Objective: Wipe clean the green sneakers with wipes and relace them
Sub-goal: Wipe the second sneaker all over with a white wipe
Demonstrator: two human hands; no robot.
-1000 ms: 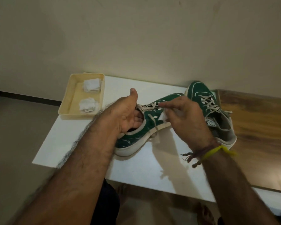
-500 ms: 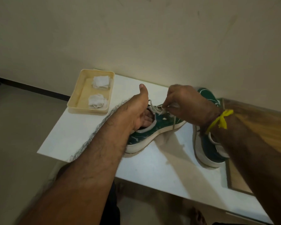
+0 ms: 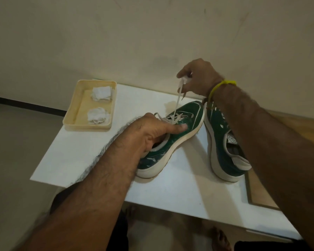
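Sneakers sit side by side on the white worktop, and your left hand clamps the nearer one at its collar, fingers inside the opening, thumb along the side. Your right hand pinches the lace high above the eyelets, drawn taut. Pull too hard and the lace could slip out of your fingers, or the shoe could tip.

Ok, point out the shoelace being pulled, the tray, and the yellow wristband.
shoelace [image 3: 177,100], head view, taut stretch below the fingers
tray [image 3: 72,113], head view, left wall
yellow wristband [image 3: 223,83], head view, top of the band
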